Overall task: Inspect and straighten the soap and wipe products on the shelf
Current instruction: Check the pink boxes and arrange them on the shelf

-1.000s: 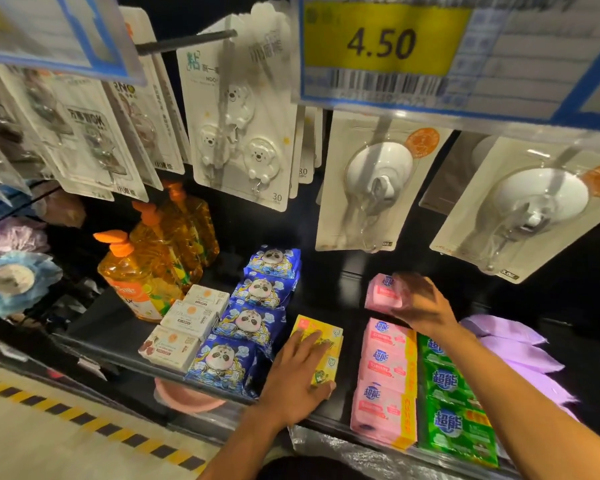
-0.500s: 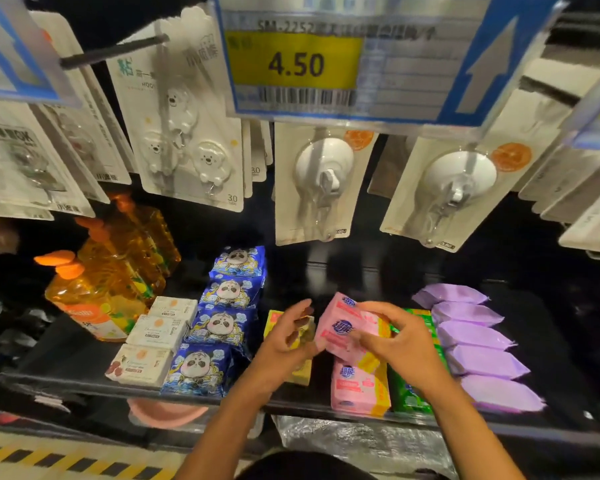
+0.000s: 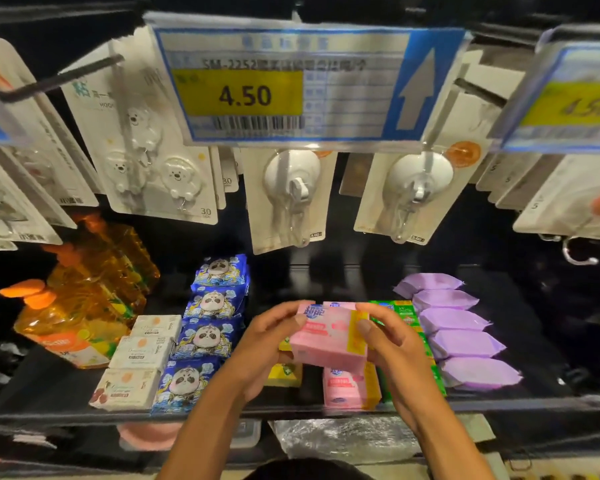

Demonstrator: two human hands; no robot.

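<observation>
A pink soap pack (image 3: 328,336) is held above the shelf (image 3: 49,386) between both hands. My left hand (image 3: 262,351) grips its left end and my right hand (image 3: 394,351) grips its right end. Below it lie another pink soap pack (image 3: 349,388), a yellow soap box (image 3: 283,374) and green soap packs (image 3: 404,315), partly hidden by my hands. Blue panda wipe packs (image 3: 207,336) run in a row to the left. Purple wipe packs (image 3: 459,342) run in a row to the right.
White soap boxes (image 3: 142,358) and orange pump bottles (image 3: 73,317) stand at the left. Carded hooks (image 3: 291,195) and a 4.50 price tag (image 3: 284,84) hang low over the shelf. A crinkled plastic bag (image 3: 343,439) lies on the shelf below.
My right hand brought the pink soap pack from the back of the shelf forward. My left hand left the yellow box and took the pack's other end. The view shifted right.
</observation>
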